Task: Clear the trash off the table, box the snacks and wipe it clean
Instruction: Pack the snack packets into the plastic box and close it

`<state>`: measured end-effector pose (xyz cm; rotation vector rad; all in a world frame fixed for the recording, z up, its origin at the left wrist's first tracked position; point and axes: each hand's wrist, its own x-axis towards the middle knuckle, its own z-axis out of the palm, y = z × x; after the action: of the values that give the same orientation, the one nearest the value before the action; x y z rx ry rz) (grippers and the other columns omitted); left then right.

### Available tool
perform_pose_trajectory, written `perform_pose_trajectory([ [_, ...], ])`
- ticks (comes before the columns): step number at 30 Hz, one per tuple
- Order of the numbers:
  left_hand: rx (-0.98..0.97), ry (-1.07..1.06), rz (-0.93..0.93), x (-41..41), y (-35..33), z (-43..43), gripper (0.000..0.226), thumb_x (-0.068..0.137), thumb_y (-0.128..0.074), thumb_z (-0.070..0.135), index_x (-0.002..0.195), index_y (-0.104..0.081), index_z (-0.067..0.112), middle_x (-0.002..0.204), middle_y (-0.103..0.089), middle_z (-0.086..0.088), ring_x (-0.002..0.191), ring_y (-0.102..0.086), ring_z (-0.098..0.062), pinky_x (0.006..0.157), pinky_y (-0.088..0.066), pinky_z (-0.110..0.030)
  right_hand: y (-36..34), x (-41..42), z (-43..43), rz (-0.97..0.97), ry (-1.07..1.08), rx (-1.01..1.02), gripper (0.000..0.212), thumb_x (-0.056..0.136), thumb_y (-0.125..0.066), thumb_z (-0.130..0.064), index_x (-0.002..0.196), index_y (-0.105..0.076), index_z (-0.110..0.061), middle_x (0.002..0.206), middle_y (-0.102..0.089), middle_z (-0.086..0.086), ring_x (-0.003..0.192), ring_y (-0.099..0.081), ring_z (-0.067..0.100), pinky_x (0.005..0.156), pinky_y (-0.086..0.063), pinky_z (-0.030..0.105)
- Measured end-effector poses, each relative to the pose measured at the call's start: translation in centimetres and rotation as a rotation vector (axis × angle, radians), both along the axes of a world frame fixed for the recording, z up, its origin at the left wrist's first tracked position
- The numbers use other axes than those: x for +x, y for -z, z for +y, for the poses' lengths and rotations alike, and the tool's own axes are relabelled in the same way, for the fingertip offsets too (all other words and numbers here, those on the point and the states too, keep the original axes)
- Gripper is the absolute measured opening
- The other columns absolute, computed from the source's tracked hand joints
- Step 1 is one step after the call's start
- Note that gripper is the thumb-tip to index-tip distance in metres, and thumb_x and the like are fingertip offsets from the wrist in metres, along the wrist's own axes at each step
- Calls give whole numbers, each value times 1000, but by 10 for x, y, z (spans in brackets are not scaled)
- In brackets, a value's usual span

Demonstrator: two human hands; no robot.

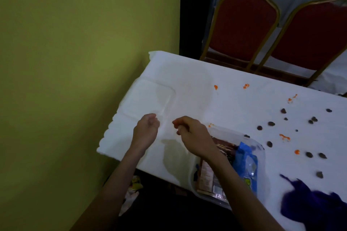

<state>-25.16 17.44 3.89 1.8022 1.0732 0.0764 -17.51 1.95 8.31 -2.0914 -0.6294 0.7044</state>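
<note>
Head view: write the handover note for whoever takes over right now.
Hands: left hand has its fingers curled at the near edge of the clear lid; grip unclear. The right hand is curled above the table; hold unclear.
Done: blue packet and brown packet lie in the clear container at the near edge.
Left: fit the lid, clear the dark crumbs, wipe the orange smears. The purple cloth lies near right.

No text can be read: the print on the brown snack packet (206, 176) and the yellow mark on the blue plastic wrapper (244, 157) are too blurred.
</note>
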Motion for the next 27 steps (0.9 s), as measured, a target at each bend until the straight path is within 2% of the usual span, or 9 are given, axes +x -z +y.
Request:
perform_pose_trajectory([
  [4,-105,-168,57,-2,25,42,53,95,-57,28,145,-44,16,145,-52,-8,127,-51,-28,99,-42,-36,4,-3,20,72,98,19,29,99,-46,-10,110,-69,-23,106,-71,-6,88,-70,6,78,-54,20],
  [8,43,-309,80,7,50,93,66,93,-58,29,150,-35,5,152,-41,-17,136,-44,-36,110,-38,-43,8,-3,24,102,184,-4,26,99,-49,-11,106,-69,-26,101,-72,-10,81,-71,1,67,-47,11],
  [12,111,-212,243,25,73,132,75,94,-53,46,149,-33,0,156,-35,-21,142,-35,-39,118,-28,-49,11,-8,23,126,241,-25,24,98,-51,-12,102,-68,-29,98,-72,-12,77,-70,-3,67,-48,7],
  [14,100,-140,320,33,86,143,75,93,-50,55,145,-40,1,151,-41,-22,138,-39,-41,116,-31,-52,14,-11,27,147,255,-30,24,98,-52,-12,99,-68,-31,96,-72,-13,77,-70,-2,70,-50,12],
  [16,65,-128,298,38,97,151,75,91,-51,57,144,-42,4,149,-43,-20,136,-42,-40,113,-34,-53,16,-13,33,169,262,-33,25,98,-52,-12,98,-68,-32,96,-73,-12,76,-71,-1,73,-52,16],
  [19,10,-177,193,41,107,165,57,89,-62,37,137,-50,9,144,-50,-16,129,-51,-38,108,-43,-52,18,-17,40,191,256,-46,23,99,-52,-13,101,-68,-30,98,-73,-10,76,-71,-3,68,-50,9],
  [21,-50,-248,123,40,111,174,34,85,-63,12,118,-60,16,134,-59,-16,117,-59,-38,101,-50,-49,20,-19,43,204,259,-52,22,100,-52,-14,103,-68,-28,98,-73,-10,77,-71,-2,66,-49,7],
  [24,-100,-326,20,35,109,182,36,86,-49,-8,100,-66,19,128,-63,-18,110,-63,-40,88,-55,-41,21,-21,45,223,283,-54,22,99,-52,-14,105,-70,-25,98,-73,-9,77,-71,-1,70,-53,11],
  [27,-91,-397,-26,31,100,184,36,88,-45,-13,108,-68,6,124,-65,-18,111,-63,-39,82,-51,-35,21,-21,46,232,303,-48,22,99,-52,-13,105,-71,-23,98,-73,-7,77,-72,1,76,-56,19],
])
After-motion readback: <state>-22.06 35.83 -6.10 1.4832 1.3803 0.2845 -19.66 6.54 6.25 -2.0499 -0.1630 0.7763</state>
